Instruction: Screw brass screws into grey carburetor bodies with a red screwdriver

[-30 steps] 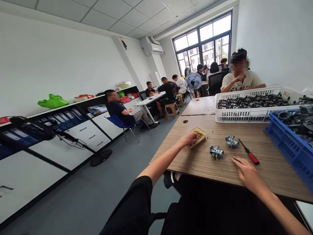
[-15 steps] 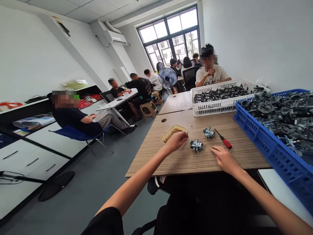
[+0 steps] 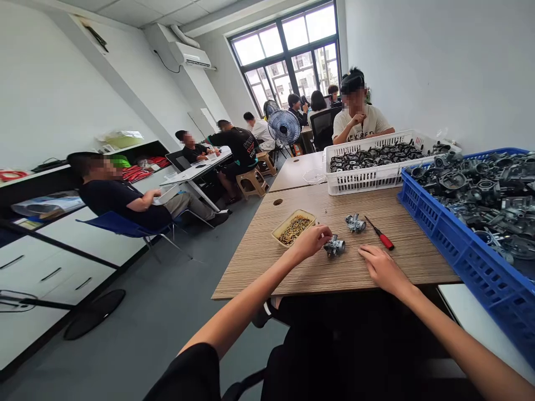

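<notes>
The left hand [image 3: 313, 240] is at a metal part [image 3: 336, 248], grip unclear; the right hand [image 3: 384, 270] rests on the table [image 3: 259, 267], fingers slightly apart.

White walls [image 3: 418, 72], grey floor [image 3: 142, 301], 1 bright window [image 3: 288, 55], blue chair [image 3: 121, 225]

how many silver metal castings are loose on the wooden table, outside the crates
2. The near silver metal casting is at the left hand, partly covered by it; the far silver metal casting lies left of the red-handled screwdriver.
</notes>
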Available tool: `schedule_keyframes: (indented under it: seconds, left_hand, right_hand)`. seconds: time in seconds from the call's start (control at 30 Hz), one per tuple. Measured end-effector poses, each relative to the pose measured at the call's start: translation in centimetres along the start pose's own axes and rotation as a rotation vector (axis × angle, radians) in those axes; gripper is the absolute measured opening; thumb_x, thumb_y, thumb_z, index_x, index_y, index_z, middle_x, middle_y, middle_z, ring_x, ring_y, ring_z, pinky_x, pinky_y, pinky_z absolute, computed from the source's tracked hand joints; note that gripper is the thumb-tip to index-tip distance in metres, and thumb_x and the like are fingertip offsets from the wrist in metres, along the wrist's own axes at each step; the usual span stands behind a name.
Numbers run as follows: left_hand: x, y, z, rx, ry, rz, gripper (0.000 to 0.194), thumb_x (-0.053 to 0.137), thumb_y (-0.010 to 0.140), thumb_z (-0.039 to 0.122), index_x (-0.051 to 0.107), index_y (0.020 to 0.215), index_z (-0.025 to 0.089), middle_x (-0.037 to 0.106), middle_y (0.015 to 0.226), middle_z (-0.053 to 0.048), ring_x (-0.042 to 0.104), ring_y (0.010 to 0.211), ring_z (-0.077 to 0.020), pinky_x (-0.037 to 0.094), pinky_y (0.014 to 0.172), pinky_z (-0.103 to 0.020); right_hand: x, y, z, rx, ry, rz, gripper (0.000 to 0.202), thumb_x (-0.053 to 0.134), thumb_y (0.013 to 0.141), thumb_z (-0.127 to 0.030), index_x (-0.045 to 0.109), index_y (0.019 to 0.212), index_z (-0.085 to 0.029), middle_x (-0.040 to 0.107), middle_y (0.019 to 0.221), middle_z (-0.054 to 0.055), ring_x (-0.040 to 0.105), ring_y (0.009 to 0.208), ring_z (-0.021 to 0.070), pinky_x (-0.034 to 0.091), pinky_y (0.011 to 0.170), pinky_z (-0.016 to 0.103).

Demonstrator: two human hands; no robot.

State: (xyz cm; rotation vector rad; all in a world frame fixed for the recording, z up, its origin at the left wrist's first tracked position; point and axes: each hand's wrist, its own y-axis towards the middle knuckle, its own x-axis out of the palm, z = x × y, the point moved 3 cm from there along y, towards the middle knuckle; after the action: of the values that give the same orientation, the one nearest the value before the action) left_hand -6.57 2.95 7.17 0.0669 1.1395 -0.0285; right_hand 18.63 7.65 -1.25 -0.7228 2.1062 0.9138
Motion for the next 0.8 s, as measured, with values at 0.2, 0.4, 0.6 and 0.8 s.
schedule_keyframes:
  seconds: [0.2, 0.4, 0.6, 0.8]
  left_hand:
    - [0.4, 0.0, -0.2, 0.046, -0.015, 0.004, 0.014, 0.06, 0.094, 0.024, 0.072, 0.098, 0.02, 0.069, 0.096, -0.004, 0.063, 0.083, -0.016, 0.049, 0.081, -0.028]
    - [0.7, -0.3, -0.8, -0.014, -0.218, 0.062, 0.034, 0.071, 0.089, 0.043, 0.07, 0.114, 0.02, 0.066, 0.119, -0.009, 0.065, 0.104, -0.0198, 0.053, 0.088, -0.029]
    - [2.6, -0.3, -1.8, -0.117, -0.368, -0.109, 0.079, 0.08, 0.077, 0.054, 0.053, 0.141, 0.018, 0.066, 0.131, -0.013, 0.064, 0.115, -0.0244, 0.052, 0.097, -0.034]
    - [5.0, 0.3, -2.0, -0.246, -0.424, 0.022, 0.071, 0.082, 0.069, 0.059, 0.065, 0.121, 0.014, 0.072, 0.106, -0.007, 0.066, 0.097, -0.0241, 0.052, 0.086, -0.034]
  right_hand:
    - [0.1, 0.0, 0.1, -0.002, -0.018, -0.012, 0.051, 0.042, 0.091, -0.007, 0.069, 0.133, -0.019, 0.065, 0.139, 0.011, 0.057, 0.133, 0.0266, 0.047, 0.115, 0.05]
    - [0.0, 0.1, 0.0, -0.004, -0.031, -0.022, 0.051, 0.043, 0.091, -0.008, 0.068, 0.133, -0.02, 0.065, 0.139, 0.012, 0.057, 0.133, 0.0265, 0.047, 0.114, 0.05]
    - [-0.2, 0.2, -0.4, -0.004, -0.033, -0.04, 0.05, 0.041, 0.092, -0.008, 0.069, 0.132, -0.019, 0.065, 0.139, 0.012, 0.057, 0.132, 0.0267, 0.047, 0.114, 0.05]
    - [-2.0, 0.6, -0.6, 0.062, -0.099, 0.192, 0.046, 0.042, 0.097, -0.017, 0.065, 0.136, -0.022, 0.065, 0.134, 0.012, 0.056, 0.128, 0.0262, 0.046, 0.112, 0.048]
